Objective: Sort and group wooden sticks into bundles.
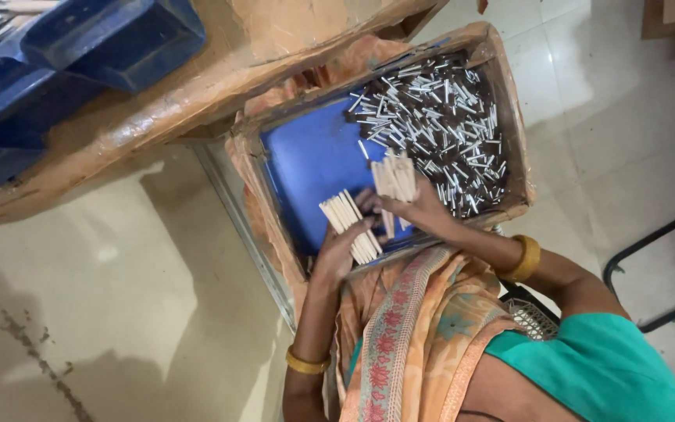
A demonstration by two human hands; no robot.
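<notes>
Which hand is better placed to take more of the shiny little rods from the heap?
Probably the right hand: it lies at the edge of the heap of shiny rods, though it holds a bundle of pale sticks. The left hand, holding another bundle, is farther away.

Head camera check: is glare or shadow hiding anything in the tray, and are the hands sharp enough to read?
Head view: even indoor light; the shiny metal pins glint but stay distinct; the blue tray has no washout; the left hand and right hand with their pale stick bundles are slightly soft; a broad shadow darkens the floor at lower left.
</notes>
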